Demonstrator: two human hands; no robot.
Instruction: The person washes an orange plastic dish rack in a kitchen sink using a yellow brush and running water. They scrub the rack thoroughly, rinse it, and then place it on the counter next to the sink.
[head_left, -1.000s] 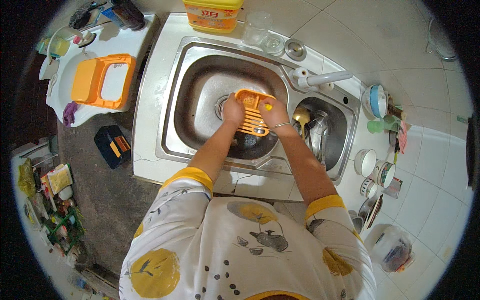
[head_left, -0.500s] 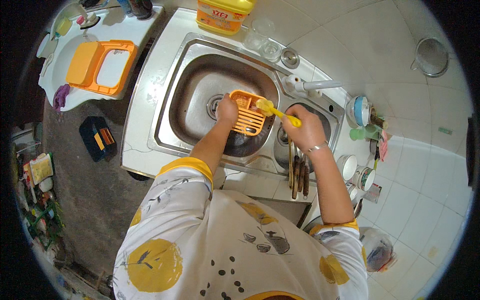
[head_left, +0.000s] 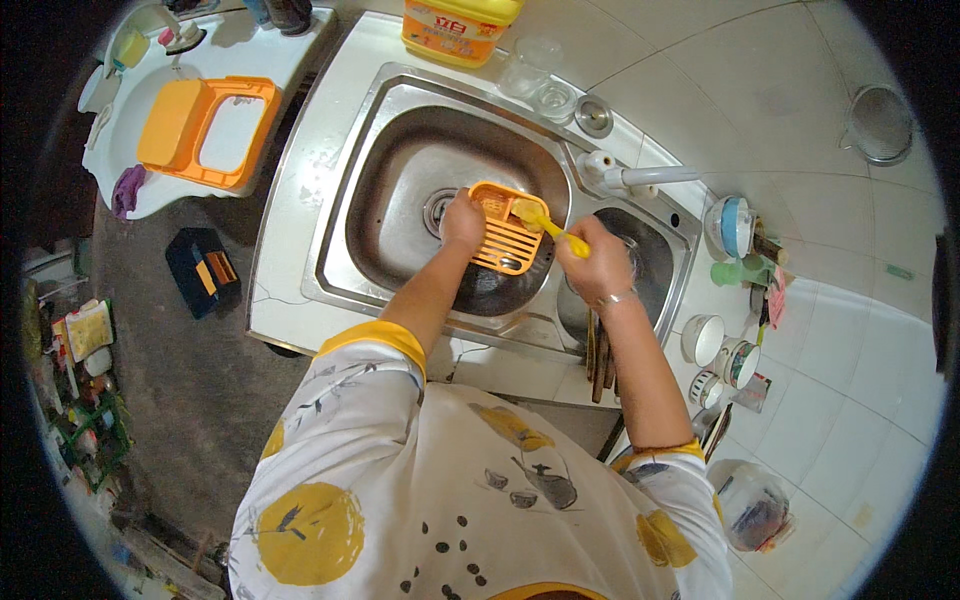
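Your left forearm (head_left: 422,300) slants forward and right, left hand (head_left: 462,218) curled; your right forearm (head_left: 645,375) slants forward and left, right hand (head_left: 599,257) clenched.

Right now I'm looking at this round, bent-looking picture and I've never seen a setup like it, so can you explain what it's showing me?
There's no machine here, just a person's two bare hands. The view comes from the left of two wide fisheye cameras worn on the head, looking down, so straight edges curve. The left hand grips a slatted orange plastic tray above a stainless steel double-bowl sink. The right hand holds a yellow brush-like tool, its head over or against the tray. On the white counter stand a yellow-and-orange plastic container and a clear drinking glass.
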